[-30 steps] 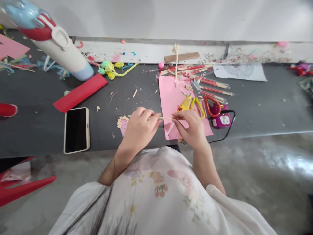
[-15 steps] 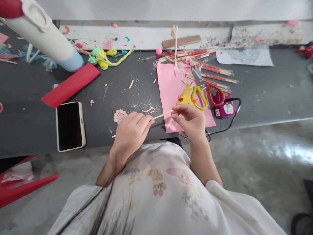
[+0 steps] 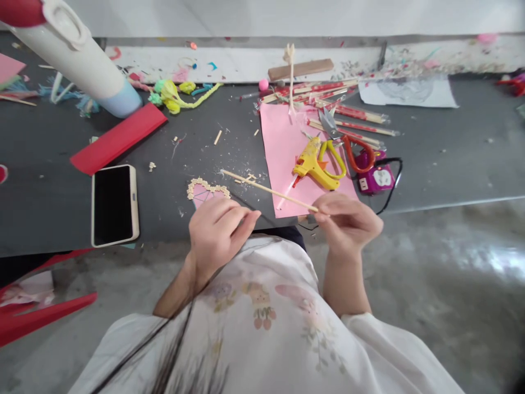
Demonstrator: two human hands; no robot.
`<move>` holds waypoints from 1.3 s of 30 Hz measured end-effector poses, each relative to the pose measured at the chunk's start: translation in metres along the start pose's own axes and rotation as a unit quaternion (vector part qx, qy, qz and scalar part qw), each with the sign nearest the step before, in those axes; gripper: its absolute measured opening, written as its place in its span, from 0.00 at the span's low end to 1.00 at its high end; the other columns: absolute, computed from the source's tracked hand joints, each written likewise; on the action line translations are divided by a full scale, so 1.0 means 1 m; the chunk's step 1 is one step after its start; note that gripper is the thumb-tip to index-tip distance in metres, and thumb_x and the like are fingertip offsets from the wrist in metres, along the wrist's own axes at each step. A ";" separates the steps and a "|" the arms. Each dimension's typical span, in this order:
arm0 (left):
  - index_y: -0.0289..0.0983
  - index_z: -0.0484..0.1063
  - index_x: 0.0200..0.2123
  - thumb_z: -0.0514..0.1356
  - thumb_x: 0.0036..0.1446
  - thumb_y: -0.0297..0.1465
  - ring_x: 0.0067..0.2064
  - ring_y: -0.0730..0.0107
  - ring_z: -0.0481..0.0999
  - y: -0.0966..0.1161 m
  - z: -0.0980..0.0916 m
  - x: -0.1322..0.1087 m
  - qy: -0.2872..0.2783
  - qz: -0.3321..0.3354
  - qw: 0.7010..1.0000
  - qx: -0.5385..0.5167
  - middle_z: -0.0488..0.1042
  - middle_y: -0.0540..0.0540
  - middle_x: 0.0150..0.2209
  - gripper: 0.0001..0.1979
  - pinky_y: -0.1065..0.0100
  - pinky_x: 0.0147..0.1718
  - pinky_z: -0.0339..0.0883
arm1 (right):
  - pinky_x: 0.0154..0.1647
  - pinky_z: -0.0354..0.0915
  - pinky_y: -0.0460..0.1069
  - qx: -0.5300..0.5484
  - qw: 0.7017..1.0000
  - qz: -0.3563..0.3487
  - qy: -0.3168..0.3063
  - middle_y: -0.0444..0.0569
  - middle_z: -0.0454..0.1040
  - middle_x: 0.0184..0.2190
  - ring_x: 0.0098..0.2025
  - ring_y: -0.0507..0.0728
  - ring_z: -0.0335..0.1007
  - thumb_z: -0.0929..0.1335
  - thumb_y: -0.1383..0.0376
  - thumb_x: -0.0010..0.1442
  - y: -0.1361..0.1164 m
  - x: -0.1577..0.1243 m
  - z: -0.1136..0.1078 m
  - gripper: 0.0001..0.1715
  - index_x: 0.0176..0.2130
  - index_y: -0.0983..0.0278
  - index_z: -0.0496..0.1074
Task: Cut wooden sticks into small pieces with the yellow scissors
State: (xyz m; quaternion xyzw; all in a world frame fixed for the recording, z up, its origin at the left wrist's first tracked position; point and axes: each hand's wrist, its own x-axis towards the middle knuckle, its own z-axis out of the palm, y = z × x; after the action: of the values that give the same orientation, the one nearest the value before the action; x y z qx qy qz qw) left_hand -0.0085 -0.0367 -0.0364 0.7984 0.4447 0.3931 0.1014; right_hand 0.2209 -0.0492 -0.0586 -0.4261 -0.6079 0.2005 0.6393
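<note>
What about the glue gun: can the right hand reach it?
Probably yes: the glue gun lies just beyond the right hand, handle uncovered, though that hand holds a thin stick.

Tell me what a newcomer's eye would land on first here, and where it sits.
The bright yellow glue gun stands out first, lying on the pink sheet. Next is the thin pale stick, pinched at one end in the right hand and slanting off toward the left. The big white bottle with a red top looms at the picture's upper left.
</note>
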 end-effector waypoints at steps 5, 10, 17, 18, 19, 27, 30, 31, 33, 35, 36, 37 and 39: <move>0.38 0.77 0.32 0.49 0.67 0.40 0.28 0.76 0.74 0.000 0.015 0.001 -0.095 -0.229 0.962 -0.118 0.81 0.48 0.35 0.20 0.71 0.30 0.66 | 0.23 0.74 0.52 -0.058 0.981 -0.155 -0.100 0.45 0.79 0.28 0.27 0.56 0.76 0.75 0.74 0.47 -0.012 -0.015 -0.011 0.20 0.39 0.56 0.77; 0.37 0.77 0.37 0.53 0.65 0.44 0.22 0.78 0.70 -0.010 0.028 0.007 -0.067 -0.312 0.907 -0.276 0.79 0.46 0.30 0.19 0.74 0.21 0.62 | 0.29 0.77 0.52 -0.089 0.954 -0.199 -0.206 0.44 0.80 0.30 0.29 0.55 0.77 0.72 0.72 0.50 -0.017 -0.039 -0.009 0.17 0.40 0.56 0.75; 0.38 0.73 0.33 0.56 0.62 0.42 0.20 0.80 0.66 -0.019 0.029 0.007 -0.010 -0.330 0.872 -0.361 0.77 0.48 0.27 0.15 0.76 0.16 0.57 | 0.40 0.74 0.55 -0.191 0.899 -0.170 -0.355 0.52 0.79 0.38 0.39 0.59 0.75 0.68 0.69 0.59 -0.006 -0.051 0.000 0.17 0.49 0.62 0.70; 0.38 0.72 0.33 0.56 0.63 0.42 0.20 0.80 0.66 -0.021 0.027 0.006 0.001 -0.324 0.880 -0.346 0.77 0.48 0.27 0.15 0.76 0.16 0.57 | 0.40 0.74 0.55 -0.214 0.894 -0.153 -0.363 0.53 0.78 0.39 0.40 0.59 0.74 0.67 0.68 0.60 -0.003 -0.048 -0.001 0.17 0.50 0.63 0.70; 0.38 0.72 0.33 0.55 0.63 0.42 0.20 0.80 0.67 -0.022 0.025 0.006 0.002 -0.315 0.893 -0.323 0.77 0.48 0.27 0.15 0.76 0.17 0.59 | 0.40 0.73 0.55 -0.241 0.890 -0.131 -0.364 0.53 0.78 0.39 0.40 0.59 0.74 0.66 0.68 0.61 -0.001 -0.045 -0.005 0.16 0.50 0.63 0.69; 0.39 0.76 0.38 0.53 0.64 0.37 0.27 0.73 0.73 -0.010 0.014 -0.004 -0.112 -0.213 0.970 -0.043 0.76 0.50 0.26 0.14 0.72 0.26 0.61 | 0.41 0.69 0.55 -0.368 0.901 -0.017 -0.231 0.51 0.76 0.35 0.40 0.60 0.73 0.65 0.66 0.63 0.013 -0.006 -0.031 0.09 0.44 0.62 0.72; 0.39 0.76 0.37 0.52 0.65 0.36 0.30 0.70 0.73 -0.002 0.016 -0.009 -0.156 -0.147 0.977 0.006 0.78 0.49 0.29 0.13 0.69 0.29 0.61 | 0.40 0.69 0.53 -0.307 0.931 0.017 -0.197 0.49 0.77 0.33 0.37 0.58 0.74 0.65 0.65 0.63 0.009 -0.002 -0.020 0.08 0.42 0.61 0.73; 0.39 0.76 0.37 0.52 0.65 0.35 0.32 0.69 0.73 0.001 0.017 -0.010 -0.170 -0.127 0.977 0.010 0.78 0.48 0.31 0.13 0.68 0.31 0.61 | 0.40 0.70 0.52 -0.279 0.940 0.032 -0.196 0.48 0.77 0.33 0.36 0.57 0.74 0.66 0.65 0.63 0.007 -0.002 -0.014 0.08 0.43 0.60 0.73; 0.40 0.75 0.37 0.52 0.66 0.35 0.35 0.68 0.73 0.005 0.017 -0.012 -0.195 -0.103 0.975 0.013 0.78 0.48 0.35 0.12 0.67 0.34 0.62 | 0.38 0.70 0.50 -0.222 0.954 0.057 -0.191 0.47 0.79 0.34 0.35 0.55 0.75 0.67 0.65 0.62 0.005 -0.003 -0.003 0.08 0.43 0.60 0.73; 0.40 0.75 0.39 0.52 0.66 0.35 0.36 0.68 0.73 0.008 0.016 -0.014 -0.213 -0.090 0.973 0.022 0.78 0.48 0.35 0.12 0.67 0.35 0.62 | 0.38 0.70 0.49 -0.175 0.962 0.078 -0.195 0.46 0.79 0.34 0.35 0.54 0.75 0.67 0.65 0.62 0.004 -0.004 0.006 0.09 0.43 0.60 0.73; 0.40 0.75 0.39 0.52 0.66 0.35 0.36 0.67 0.72 0.009 0.016 -0.015 -0.221 -0.084 0.971 0.030 0.77 0.48 0.34 0.12 0.66 0.35 0.62 | 0.37 0.70 0.49 -0.159 0.963 0.087 -0.198 0.45 0.79 0.34 0.35 0.53 0.75 0.67 0.65 0.62 0.003 -0.004 0.009 0.09 0.43 0.60 0.73; 0.40 0.75 0.40 0.51 0.67 0.35 0.36 0.67 0.72 0.010 0.015 -0.015 -0.228 -0.078 0.970 0.037 0.76 0.48 0.33 0.13 0.66 0.34 0.61 | 0.37 0.70 0.49 -0.146 0.964 0.095 -0.200 0.45 0.78 0.33 0.34 0.53 0.75 0.68 0.65 0.62 0.003 -0.004 0.011 0.08 0.43 0.60 0.73; 0.40 0.75 0.41 0.51 0.67 0.35 0.36 0.66 0.70 0.010 0.015 -0.016 -0.238 -0.068 0.968 0.047 0.75 0.48 0.31 0.13 0.66 0.34 0.61 | 0.36 0.70 0.48 -0.123 0.966 0.108 -0.200 0.44 0.78 0.31 0.33 0.53 0.74 0.68 0.65 0.61 0.004 -0.004 0.013 0.06 0.40 0.60 0.73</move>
State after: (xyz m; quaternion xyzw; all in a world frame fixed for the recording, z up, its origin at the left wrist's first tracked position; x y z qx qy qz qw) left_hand 0.0035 -0.0526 -0.0498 0.8411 0.4787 0.1620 0.1928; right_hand 0.2086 -0.0463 -0.0656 -0.5161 -0.6936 0.2733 0.4216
